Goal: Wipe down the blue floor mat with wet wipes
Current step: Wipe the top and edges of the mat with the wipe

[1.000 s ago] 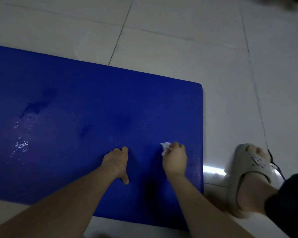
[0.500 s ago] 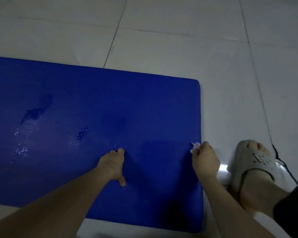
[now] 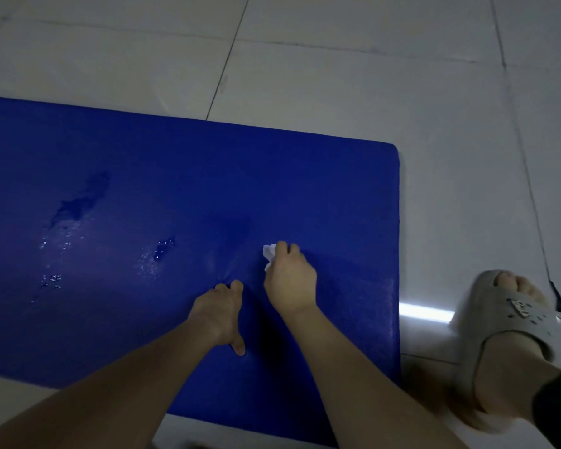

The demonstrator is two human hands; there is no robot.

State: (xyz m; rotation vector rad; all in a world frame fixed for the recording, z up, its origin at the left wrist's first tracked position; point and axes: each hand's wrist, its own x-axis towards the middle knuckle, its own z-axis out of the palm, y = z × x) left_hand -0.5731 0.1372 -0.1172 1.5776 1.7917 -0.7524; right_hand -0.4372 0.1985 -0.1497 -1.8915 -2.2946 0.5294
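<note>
A thick blue floor mat (image 3: 321, 189) lies on the tiled floor and fills the left and middle of the view. My right hand (image 3: 290, 280) grips a crumpled white wet wipe (image 3: 269, 254) and holds it down on the mat near the middle. My left hand (image 3: 221, 314) presses on the mat just left of it, fingertips down and thumb spread toward me. The mat dents under the left fingertips. Wet patches and droplets (image 3: 75, 209) shine on the left part of the mat.
Pale floor tiles (image 3: 337, 76) surround the mat. My right foot in a grey slipper (image 3: 512, 335) stands on the floor just past the mat's right edge. A bright strip of reflected light (image 3: 425, 311) lies between mat and slipper.
My right hand swept the wipe out to the mat's right edge, then came back left to the middle beside my left hand. The left hand has stayed planted.
</note>
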